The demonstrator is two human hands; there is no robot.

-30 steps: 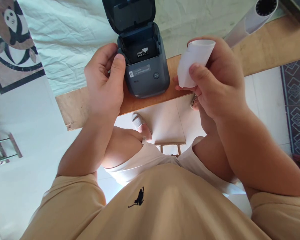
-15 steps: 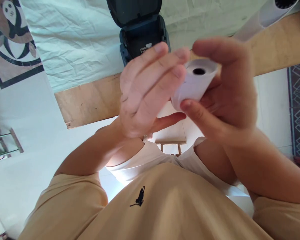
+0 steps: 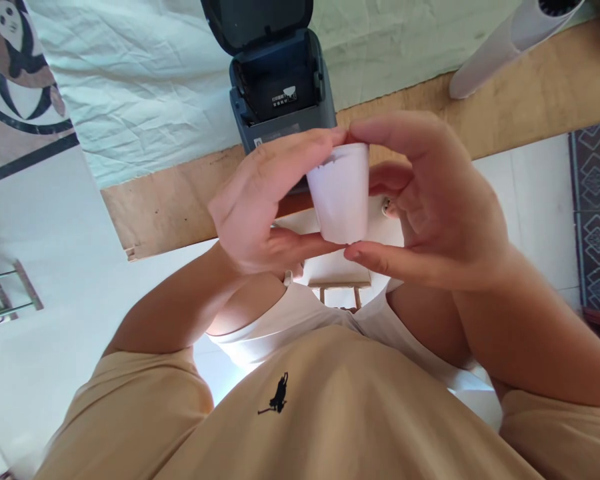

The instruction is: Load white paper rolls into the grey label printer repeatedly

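Wooden table runs across the middle of the frame, its far part under a wrinkled pale cloth, with white floor tiles below it and a patterned rug at the right edge.

From my head view, I hold a white paper roll at centre frame, just in front of the table edge. My left hand pinches it from the left, fingertips on its upper rim and thumb under its lower end. My right hand pinches it from the right, forefinger curled over the top, thumb along the bottom, the other fingers loosely bent behind. The two forefingers meet above the roll.

Behind my hands, at upper centre, a dark printer stands on the table with its lid tipped open; my left fingers and the roll cover its front. A white tube lies at upper right. My beige shirt fills the bottom.
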